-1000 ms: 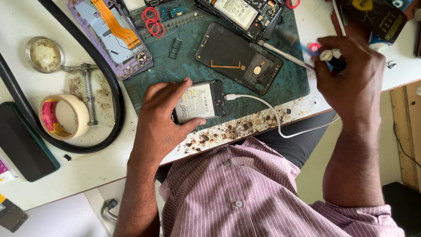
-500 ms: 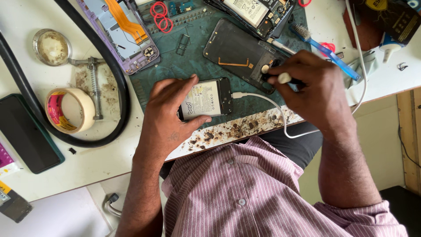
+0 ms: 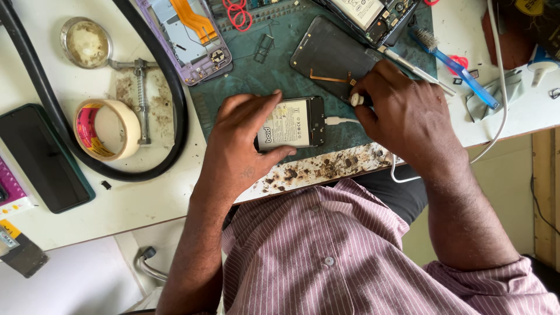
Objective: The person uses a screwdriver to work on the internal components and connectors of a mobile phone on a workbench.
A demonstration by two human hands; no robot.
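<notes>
My left hand (image 3: 242, 146) grips an opened phone (image 3: 294, 122) with its white battery showing, pressing it flat on the green work mat (image 3: 262, 70). A white cable (image 3: 341, 121) is plugged into the phone's right end. My right hand (image 3: 405, 114) is closed around a small tool with a white tip (image 3: 357, 100), held just right of the phone and beside a black back cover (image 3: 326, 58).
On the mat lie a purple phone frame (image 3: 186, 35), another opened phone (image 3: 373, 14), red rings (image 3: 236, 14) and a blue brush (image 3: 455, 64). Tape roll (image 3: 108, 129), metal dish (image 3: 86, 42), black hose (image 3: 169, 99) and dark phone (image 3: 41, 157) sit left. The bench edge is scorched (image 3: 326, 166).
My right hand came down from the upper right with the small tool and now sits close to the phone's right end. My left hand stays on the phone.
</notes>
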